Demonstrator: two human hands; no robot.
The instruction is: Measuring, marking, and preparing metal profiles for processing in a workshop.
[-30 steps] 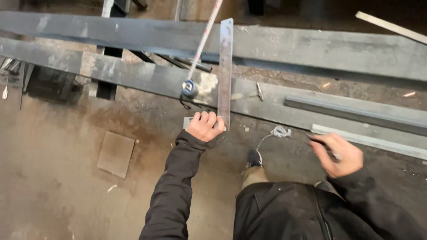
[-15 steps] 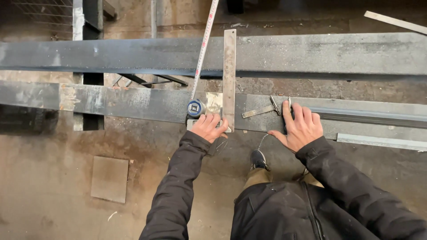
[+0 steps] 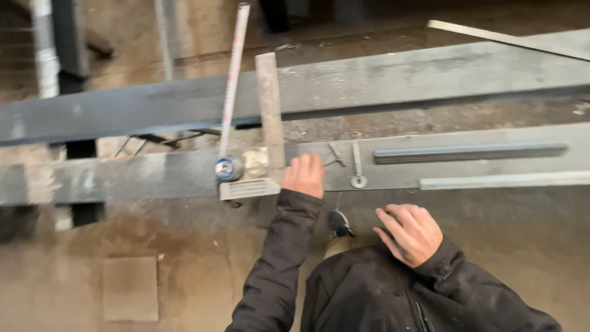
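With the left hand (image 3: 304,175) pressed flat on the near steel beam (image 3: 123,178) just right of the grey metal try square (image 3: 265,141), its stock should stay tight to the near edge, while the right hand (image 3: 410,233) hangs empty, fingers loosely curled.

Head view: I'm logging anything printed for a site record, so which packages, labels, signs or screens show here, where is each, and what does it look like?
Label on the tape measure case: a round blue and white disc, lying on the near steel beam left of the left hand; too blurred to make out more.
Tape blade: a pale strip with printed graduations, running up across the far beam.
No packages, signs or screens show.
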